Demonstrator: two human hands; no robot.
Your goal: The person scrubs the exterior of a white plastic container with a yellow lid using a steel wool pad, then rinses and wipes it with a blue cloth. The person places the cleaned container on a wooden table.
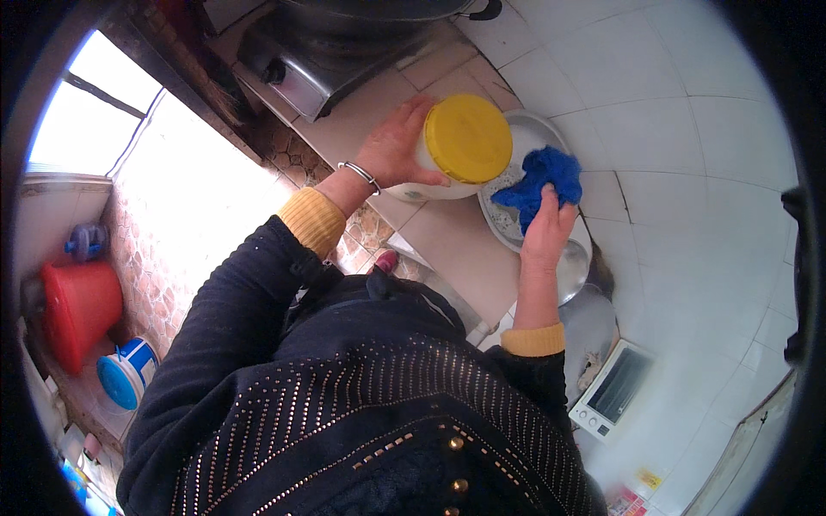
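Observation:
My left hand (393,145) grips a whitish jar (442,190) with a yellow screw lid (469,138), tilted over the tiled counter (445,238). A blue cloth (542,180) is bunched in my right hand (550,226), just right of the jar. Below the cloth lies a metal basin (503,226) with sudsy water in it. The jar hides part of the basin's near side. Another shiny metal vessel (573,271) sits beside the basin, under my right forearm.
A gas stove (310,77) with a large dark wok (381,8) stands at the top. White wall tiles (652,142) border the counter. Farther right is a white toaster oven (613,390). A red tub (80,309) and a lidded bucket (127,374) stand on the floor at far left.

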